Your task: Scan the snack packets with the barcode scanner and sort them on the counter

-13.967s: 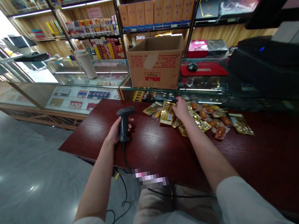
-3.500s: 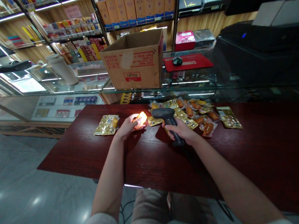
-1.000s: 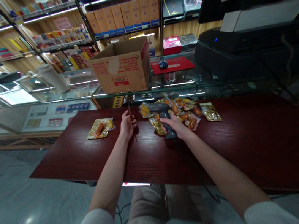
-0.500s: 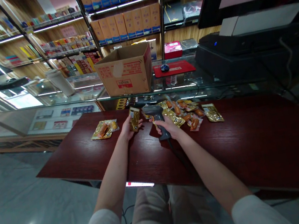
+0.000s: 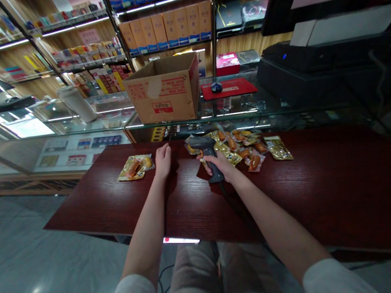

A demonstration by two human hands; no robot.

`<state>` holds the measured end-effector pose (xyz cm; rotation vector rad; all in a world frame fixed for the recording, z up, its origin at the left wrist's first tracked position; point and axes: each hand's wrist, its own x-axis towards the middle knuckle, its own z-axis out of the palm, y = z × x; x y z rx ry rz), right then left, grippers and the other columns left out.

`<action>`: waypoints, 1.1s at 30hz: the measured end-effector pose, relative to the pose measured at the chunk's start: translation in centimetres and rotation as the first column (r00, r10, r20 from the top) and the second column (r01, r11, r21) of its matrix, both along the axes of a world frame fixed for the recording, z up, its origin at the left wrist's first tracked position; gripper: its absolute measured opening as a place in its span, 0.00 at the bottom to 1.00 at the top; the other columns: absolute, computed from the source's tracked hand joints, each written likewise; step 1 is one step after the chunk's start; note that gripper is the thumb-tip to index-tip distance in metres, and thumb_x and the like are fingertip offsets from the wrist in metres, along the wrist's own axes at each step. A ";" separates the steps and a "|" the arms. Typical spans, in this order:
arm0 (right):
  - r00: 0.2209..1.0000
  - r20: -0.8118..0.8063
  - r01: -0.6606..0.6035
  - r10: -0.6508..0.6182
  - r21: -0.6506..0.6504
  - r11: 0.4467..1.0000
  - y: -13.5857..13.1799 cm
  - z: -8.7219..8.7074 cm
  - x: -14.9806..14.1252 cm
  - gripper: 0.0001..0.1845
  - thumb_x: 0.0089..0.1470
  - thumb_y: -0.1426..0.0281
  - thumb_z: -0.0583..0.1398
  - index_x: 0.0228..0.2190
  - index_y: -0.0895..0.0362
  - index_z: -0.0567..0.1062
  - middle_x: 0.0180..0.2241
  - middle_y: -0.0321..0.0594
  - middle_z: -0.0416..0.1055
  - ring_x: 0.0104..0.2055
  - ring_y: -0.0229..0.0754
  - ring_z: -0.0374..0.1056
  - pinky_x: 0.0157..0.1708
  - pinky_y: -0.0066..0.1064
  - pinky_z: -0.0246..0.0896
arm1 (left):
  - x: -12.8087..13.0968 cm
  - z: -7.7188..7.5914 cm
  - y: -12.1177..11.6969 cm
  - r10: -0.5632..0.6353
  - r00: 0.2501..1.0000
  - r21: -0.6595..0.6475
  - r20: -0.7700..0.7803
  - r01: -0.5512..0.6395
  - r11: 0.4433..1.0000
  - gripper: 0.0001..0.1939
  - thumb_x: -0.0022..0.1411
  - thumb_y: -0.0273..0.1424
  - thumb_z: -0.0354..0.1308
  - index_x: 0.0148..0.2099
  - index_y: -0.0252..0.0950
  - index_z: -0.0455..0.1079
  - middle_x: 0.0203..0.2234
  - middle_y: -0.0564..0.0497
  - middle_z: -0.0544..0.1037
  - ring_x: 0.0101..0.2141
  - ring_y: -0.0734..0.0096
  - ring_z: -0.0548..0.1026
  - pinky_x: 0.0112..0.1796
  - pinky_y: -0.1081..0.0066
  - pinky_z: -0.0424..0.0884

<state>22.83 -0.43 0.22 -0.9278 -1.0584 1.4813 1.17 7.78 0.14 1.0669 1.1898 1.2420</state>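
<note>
My right hand (image 5: 219, 166) is wrapped around the handle of a dark grey barcode scanner (image 5: 203, 144), whose head points left. My left hand (image 5: 163, 160) is turned with its back toward me and its fingers curled. The gold snack packet it held a moment ago is now hidden by the hand and shows nowhere else. Left of that hand lie a gold packet and sausage-like snacks in clear wrap (image 5: 135, 167). Behind and right of the scanner is a pile of wrapped sausages and gold packets (image 5: 233, 146). A single gold packet (image 5: 278, 148) lies at its right.
A dark red wooden table (image 5: 323, 184) is in front of me. Beyond it, a glass counter carries an open cardboard box (image 5: 165, 93), a red mat (image 5: 241, 86) with a mouse (image 5: 216, 87), a white cup (image 5: 77, 104) and a black machine (image 5: 303, 72). The scanner's cable runs toward me.
My left hand has rotated and shifted slightly left and up, so the gold snack packet no longer shows. My right hand and the scanner stay nearly in place.
</note>
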 end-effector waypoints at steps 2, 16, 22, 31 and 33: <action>0.999 -0.012 0.030 -0.030 -0.015 0.999 0.1 0.2 0.4 0.20 0.46 0.57 0.65 0.37 0.57 0.74 0.14 0.27 0.63 0.14 0.33 0.57 0.14 0.25 0.54 | -1.0 0.7 -0.5 0.181 0.898 0.184 -0.402 -0.115 0.976 0.25 0.67 0.35 0.55 0.64 0.35 0.68 0.62 0.39 0.67 0.63 0.49 0.65 0.57 0.60 0.67; 0.982 -0.040 0.181 -0.182 -0.025 0.983 0.4 1.4 3.5 0.20 0.45 0.57 0.67 0.35 0.54 0.69 0.15 0.28 0.65 0.15 0.34 0.58 0.15 0.26 0.54 | -4.2 0.5 -1.2 0.405 0.029 0.390 -0.914 -0.216 0.895 0.23 0.66 0.31 0.47 0.59 0.26 0.70 0.58 0.27 0.70 0.62 0.39 0.64 0.63 0.39 0.49; 0.985 0.050 0.170 -0.167 -0.065 0.983 0.3 1.7 5.2 0.19 0.46 0.56 0.67 0.35 0.54 0.71 0.14 0.29 0.65 0.15 0.35 0.58 0.16 0.27 0.53 | 3.0 2.0 0.5 0.120 0.293 0.134 -0.948 0.028 0.991 0.28 0.69 0.48 0.48 0.58 0.34 0.73 0.58 0.33 0.73 0.59 0.40 0.68 0.57 0.48 0.63; 0.979 0.057 0.200 -0.197 -0.052 0.978 0.3 1.8 5.7 0.20 0.45 0.56 0.65 0.37 0.54 0.71 0.14 0.28 0.64 0.15 0.36 0.58 0.17 0.27 0.53 | 10.2 0.7 2.4 -0.004 0.417 -0.040 -0.909 -0.077 0.996 0.34 0.59 0.47 0.63 0.62 0.34 0.65 0.62 0.31 0.67 0.63 0.39 0.64 0.58 0.50 0.62; 0.974 0.057 0.222 -0.219 -0.047 0.974 0.5 1.6 5.4 0.21 0.44 0.56 0.66 0.38 0.54 0.71 0.15 0.28 0.64 0.15 0.35 0.57 0.16 0.27 0.53 | 10.1 0.2 2.1 0.043 0.452 0.001 -0.891 -0.094 0.996 0.31 0.58 0.41 0.64 0.61 0.37 0.65 0.62 0.33 0.67 0.62 0.41 0.65 0.58 0.50 0.62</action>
